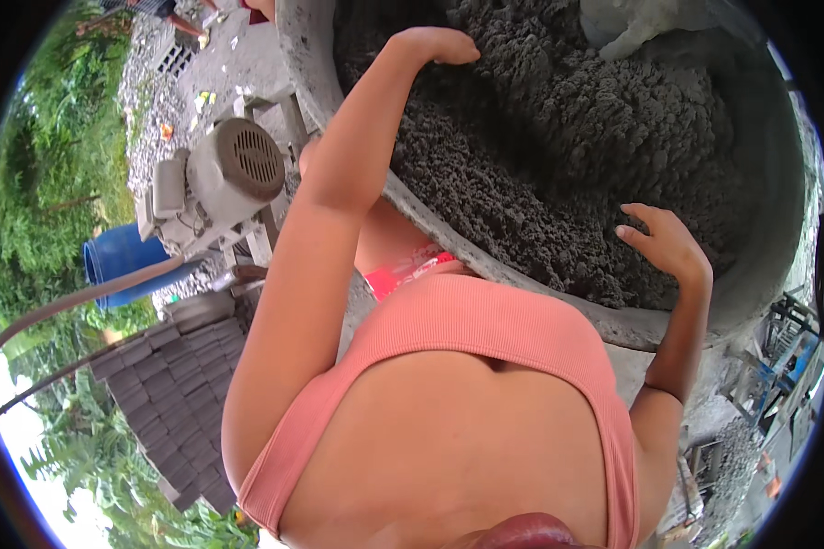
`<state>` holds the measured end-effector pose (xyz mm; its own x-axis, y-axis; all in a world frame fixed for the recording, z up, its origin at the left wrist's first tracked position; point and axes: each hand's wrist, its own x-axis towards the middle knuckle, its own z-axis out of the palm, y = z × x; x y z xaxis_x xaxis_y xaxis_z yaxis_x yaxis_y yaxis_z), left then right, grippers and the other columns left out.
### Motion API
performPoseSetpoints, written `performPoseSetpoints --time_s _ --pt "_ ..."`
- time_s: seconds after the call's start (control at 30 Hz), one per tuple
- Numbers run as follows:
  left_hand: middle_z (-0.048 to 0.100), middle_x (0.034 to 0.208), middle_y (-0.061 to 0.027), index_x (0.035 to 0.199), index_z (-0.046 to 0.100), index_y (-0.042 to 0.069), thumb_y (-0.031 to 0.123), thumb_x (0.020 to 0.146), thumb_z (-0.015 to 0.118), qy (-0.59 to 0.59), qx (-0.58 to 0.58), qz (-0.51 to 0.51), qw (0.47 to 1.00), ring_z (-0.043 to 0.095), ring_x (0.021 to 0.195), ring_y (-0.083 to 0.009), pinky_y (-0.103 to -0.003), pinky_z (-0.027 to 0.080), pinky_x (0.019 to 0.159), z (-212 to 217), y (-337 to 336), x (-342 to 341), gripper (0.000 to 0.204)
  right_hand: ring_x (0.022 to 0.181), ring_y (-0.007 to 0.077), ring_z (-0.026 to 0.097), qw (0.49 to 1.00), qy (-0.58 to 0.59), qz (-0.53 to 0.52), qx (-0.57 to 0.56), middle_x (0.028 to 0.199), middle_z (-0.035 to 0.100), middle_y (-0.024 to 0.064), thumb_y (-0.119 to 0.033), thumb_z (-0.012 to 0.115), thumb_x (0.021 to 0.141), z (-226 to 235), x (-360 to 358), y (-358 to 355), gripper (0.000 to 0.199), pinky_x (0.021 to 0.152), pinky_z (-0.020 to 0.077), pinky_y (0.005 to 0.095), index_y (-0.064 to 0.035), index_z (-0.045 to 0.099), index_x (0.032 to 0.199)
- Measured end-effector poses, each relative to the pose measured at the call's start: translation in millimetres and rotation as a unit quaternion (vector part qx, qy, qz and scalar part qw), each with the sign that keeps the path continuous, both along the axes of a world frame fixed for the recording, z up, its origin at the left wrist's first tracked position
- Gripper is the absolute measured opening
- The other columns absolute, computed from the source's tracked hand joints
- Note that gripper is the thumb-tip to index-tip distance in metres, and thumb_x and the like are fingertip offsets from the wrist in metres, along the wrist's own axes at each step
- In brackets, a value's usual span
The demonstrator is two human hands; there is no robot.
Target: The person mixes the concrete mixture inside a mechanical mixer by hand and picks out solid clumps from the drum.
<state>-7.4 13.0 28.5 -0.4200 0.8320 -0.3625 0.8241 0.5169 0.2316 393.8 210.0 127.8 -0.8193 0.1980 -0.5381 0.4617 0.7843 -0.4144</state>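
Note:
A large round mixer drum (641,334), its rim crusted grey, holds dark, crumbly mortar mix (604,119). My left hand (441,44) hangs over the far left part of the mix, fingers loosely bent and nothing visible in them. Over the near right part is my right hand (670,242), open, with thumb and fingers apart and pointing left. Neither hand clearly touches the mix. At the far side of the drum, a pale, mix-smeared piece (641,23) sticks into view; its kind is unclear.
An electric motor (233,165) stands left of the drum, close to my left arm. Beyond it are a blue barrel (133,265) and stacked grey blocks (178,393). Another person (160,9) is at the upper left. Metal frames (787,352) and gravel lie at the right.

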Motion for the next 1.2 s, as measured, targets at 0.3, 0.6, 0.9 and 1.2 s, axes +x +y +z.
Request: performPoseSetpoints --time_s 0.3,0.6,0.9,1.2 --pt "0.060 0.130 -0.0160 0.121 0.065 0.006 0.039 0.091 0.044 0.107 -0.064 0.210 0.970 0.053 0.124 -0.0339 -0.045 0.043 0.103 37.1 -22.9 -7.1 0.049 0.099 0.0323 0.066 0.998 -0.068 -0.007 -0.011 0.119 0.065 0.0202 -0.037 0.066 0.089 -14.2 -8.4 12.3 0.054 0.088 0.0513 0.0415 -0.0021 0.058 0.129" --pt "0.058 0.133 -0.0124 0.129 0.058 0.004 0.033 0.096 0.043 -0.109 -0.046 0.034 0.992 0.054 0.124 -0.0298 -0.041 0.044 0.102 33.5 -4.8 13.3 0.047 0.115 0.0330 0.059 0.995 -0.103 0.005 -0.014 0.124 0.063 0.0193 -0.040 0.065 0.090 -23.2 -15.0 19.6 0.054 0.097 0.0474 0.0422 -0.0044 0.058 0.129" --pt "0.053 0.139 -0.0136 0.126 0.062 0.009 0.034 0.094 0.046 -0.048 -0.055 0.070 0.995 0.049 0.127 -0.0329 -0.042 0.040 0.105 52.2 -2.2 25.5 0.043 0.119 0.0331 0.057 0.991 -0.133 -0.006 -0.016 0.128 0.060 0.0178 -0.042 0.060 0.092 -27.6 -16.4 27.3 0.053 0.099 0.0460 0.0459 -0.0049 0.058 0.129" --pt "0.021 0.156 -0.0198 0.139 0.049 0.014 0.028 0.095 0.046 -0.052 0.068 0.093 0.992 0.035 0.138 -0.0353 -0.039 0.035 0.110 70.3 -13.5 27.5 0.047 0.120 0.0350 0.055 0.994 -0.098 0.056 -0.018 0.129 0.059 0.0174 -0.045 0.060 0.091 -42.0 -15.2 30.0 0.056 0.101 0.0445 0.0435 -0.0047 0.058 0.131"
